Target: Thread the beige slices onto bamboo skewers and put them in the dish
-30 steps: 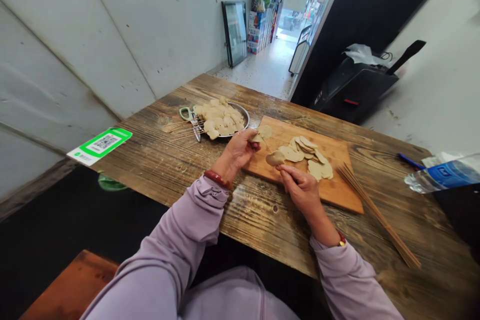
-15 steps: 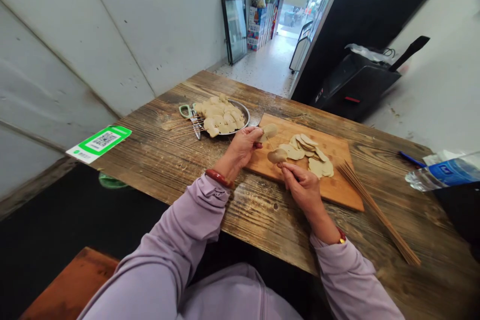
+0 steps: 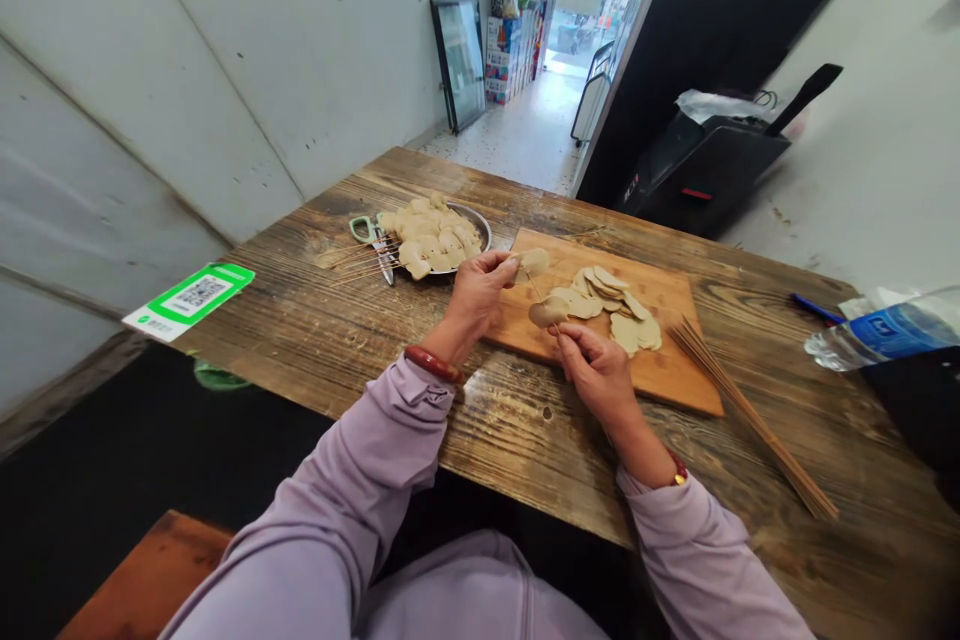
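Observation:
Between finger and thumb, my left hand [image 3: 480, 292] pinches a thin, pale beige round slice [image 3: 533, 265]. My right hand [image 3: 598, 368] grips the lower end of a thin wooden skewer [image 3: 533, 286], which carries a second beige slice [image 3: 549, 311] just above the fingers. The skewer's upper end meets the slice in my left hand; whether it has pierced it, I cannot tell. Both hands are over the near left part of a wooden cutting board [image 3: 686, 382]. Loose beige slices [image 3: 636, 332] lie on the board, right of the hands.
Left of the board, a metal plate [image 3: 484, 224] bears several skewered slices [image 3: 435, 238], beside green-handled scissors [image 3: 384, 255]. A bundle of skewers [image 3: 757, 420] lies at the right, with a water bottle [image 3: 885, 332] beyond. A green QR card [image 3: 196, 296] sits at the table's left edge.
The camera view has shifted slightly. Both hands keep nearly the same pose, with the slice and skewer held as before.

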Demonstrator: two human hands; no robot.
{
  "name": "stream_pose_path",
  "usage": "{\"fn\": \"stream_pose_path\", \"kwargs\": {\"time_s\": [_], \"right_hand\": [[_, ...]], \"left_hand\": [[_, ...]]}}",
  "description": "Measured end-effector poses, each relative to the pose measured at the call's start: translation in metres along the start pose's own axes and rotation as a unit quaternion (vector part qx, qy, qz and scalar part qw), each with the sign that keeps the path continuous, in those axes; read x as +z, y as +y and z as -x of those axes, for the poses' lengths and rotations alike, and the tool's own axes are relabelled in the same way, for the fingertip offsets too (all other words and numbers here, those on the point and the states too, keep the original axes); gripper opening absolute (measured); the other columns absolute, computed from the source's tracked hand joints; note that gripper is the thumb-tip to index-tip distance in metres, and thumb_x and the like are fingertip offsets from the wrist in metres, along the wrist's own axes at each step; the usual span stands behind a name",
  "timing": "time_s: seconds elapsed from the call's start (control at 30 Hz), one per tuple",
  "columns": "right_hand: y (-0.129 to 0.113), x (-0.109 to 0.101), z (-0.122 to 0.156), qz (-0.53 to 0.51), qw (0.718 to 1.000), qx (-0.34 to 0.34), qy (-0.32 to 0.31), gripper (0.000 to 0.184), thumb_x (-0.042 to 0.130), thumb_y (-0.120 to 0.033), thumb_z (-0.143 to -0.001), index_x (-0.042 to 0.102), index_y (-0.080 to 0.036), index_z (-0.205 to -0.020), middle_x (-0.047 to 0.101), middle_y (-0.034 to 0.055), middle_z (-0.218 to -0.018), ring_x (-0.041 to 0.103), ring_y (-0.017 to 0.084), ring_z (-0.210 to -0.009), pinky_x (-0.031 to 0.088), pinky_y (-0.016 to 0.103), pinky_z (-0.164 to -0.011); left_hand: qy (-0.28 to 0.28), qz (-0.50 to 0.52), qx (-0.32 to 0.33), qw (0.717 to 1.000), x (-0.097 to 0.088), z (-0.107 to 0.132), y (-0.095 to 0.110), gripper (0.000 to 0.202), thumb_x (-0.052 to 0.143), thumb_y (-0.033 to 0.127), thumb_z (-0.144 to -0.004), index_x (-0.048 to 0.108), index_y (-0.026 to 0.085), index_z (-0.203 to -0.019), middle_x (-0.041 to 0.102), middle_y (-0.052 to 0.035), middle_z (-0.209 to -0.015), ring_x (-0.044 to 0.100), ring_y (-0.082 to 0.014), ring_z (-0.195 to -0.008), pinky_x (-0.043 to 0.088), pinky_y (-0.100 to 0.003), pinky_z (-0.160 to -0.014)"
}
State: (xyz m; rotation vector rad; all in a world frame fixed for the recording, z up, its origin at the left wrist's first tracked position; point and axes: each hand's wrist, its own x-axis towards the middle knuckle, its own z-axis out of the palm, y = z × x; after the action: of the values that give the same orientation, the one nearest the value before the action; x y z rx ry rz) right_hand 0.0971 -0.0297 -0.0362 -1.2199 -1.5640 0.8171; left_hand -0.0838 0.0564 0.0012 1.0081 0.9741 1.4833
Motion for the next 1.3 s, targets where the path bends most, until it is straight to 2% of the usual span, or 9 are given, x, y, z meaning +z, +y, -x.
{"fn": "stream_pose_path", "kwargs": {"time_s": [0.3,0.6,0.7,0.93,1.3], "right_hand": [[0.001,0.005,0.003,-0.018,0.999,0.04,-0.005,0.033,0.058,-0.044,-0.095,0.076,-0.017,-0.099,0.057,-0.0023,-0.053,0.048,0.012,-0.045,0.034,0.024,-0.046],[-0.014,0.007,0.003,-0.07,0.994,0.087,-0.013,0.032,0.06,-0.046,-0.089,0.072,-0.016,-0.087,0.054,-0.0048,-0.046,0.044,0.01,-0.04,0.031,0.024,-0.045],[-0.016,0.007,0.002,-0.089,0.991,0.097,-0.016,0.031,0.06,-0.047,-0.088,0.07,-0.017,-0.085,0.054,-0.0051,-0.046,0.043,0.01,-0.039,0.03,0.024,-0.044],[-0.019,0.006,0.002,-0.106,0.989,0.105,-0.014,0.031,0.064,-0.047,-0.086,0.07,-0.017,-0.085,0.05,-0.0069,-0.044,0.04,0.009,-0.037,0.027,0.024,-0.043],[-0.019,0.005,0.001,-0.127,0.985,0.114,-0.013,0.033,0.064,-0.046,-0.085,0.071,-0.014,-0.085,0.05,-0.0064,-0.044,0.04,0.008,-0.037,0.026,0.022,-0.042]], "left_hand": [[-0.005,-0.113,0.093,0.989,-0.003,-0.003,-0.003,0.019,0.073,0.035,-0.072,0.075,0.016,-0.074,0.063,0.0004,-0.065,0.05,-0.0115,-0.063,0.039,-0.026,-0.062],[0.001,-0.234,0.143,0.962,-0.007,-0.004,0.0,0.013,0.069,0.028,-0.076,0.075,0.017,-0.072,0.067,-0.001,-0.069,0.055,-0.0139,-0.067,0.042,-0.027,-0.066],[0.006,-0.225,0.144,0.964,-0.006,-0.003,0.002,0.013,0.069,0.028,-0.075,0.076,0.017,-0.073,0.068,-0.0015,-0.07,0.056,-0.0142,-0.069,0.042,-0.027,-0.067],[0.008,-0.153,0.093,0.984,-0.005,-0.005,-0.005,0.019,0.075,0.034,-0.071,0.078,0.016,-0.079,0.07,-0.0024,-0.073,0.057,-0.0141,-0.069,0.044,-0.026,-0.067],[0.003,-0.174,0.135,0.975,-0.006,-0.005,-0.002,0.017,0.073,0.03,-0.073,0.079,0.016,-0.081,0.073,-0.0035,-0.078,0.062,-0.0147,-0.072,0.047,-0.026,-0.069]]}}
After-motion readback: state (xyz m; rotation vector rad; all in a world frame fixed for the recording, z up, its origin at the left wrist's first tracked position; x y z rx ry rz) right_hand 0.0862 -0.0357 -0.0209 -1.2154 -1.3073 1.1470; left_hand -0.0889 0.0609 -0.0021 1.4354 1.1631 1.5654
